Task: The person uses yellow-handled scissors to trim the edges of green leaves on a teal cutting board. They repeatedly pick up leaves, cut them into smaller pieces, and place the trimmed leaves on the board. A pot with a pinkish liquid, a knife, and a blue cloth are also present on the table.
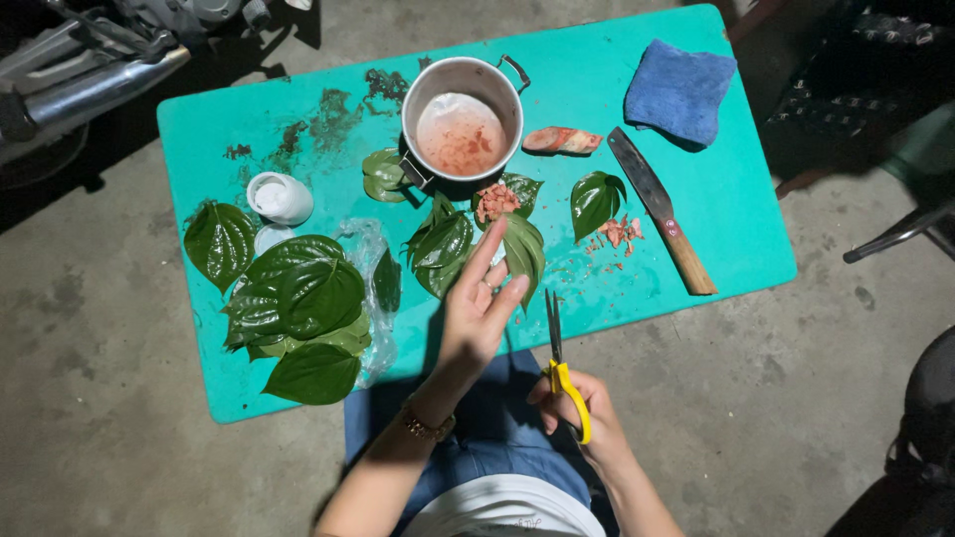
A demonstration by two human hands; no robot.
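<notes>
Below, glossy heart-shaped leaf (520, 251) at left hand (477, 308), yellow-handled scissors (560, 366) in right hand (582, 413)

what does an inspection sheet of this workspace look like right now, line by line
surface: turquoise table, stained with dark smears at the far left and pink crumbs near the knife
job's things: green leaf touched by the left hand; yellow-handled scissors in the right hand; stack of green leaves at left
clutter: metal pot with pinkish liquid, big knife, blue cloth, white cup, clear plastic bag
grippers: left hand open, fingers on the leaf; right hand closed on the scissors
cables: nothing seen
surroundings: bare concrete floor, metal machine parts at top left
</notes>
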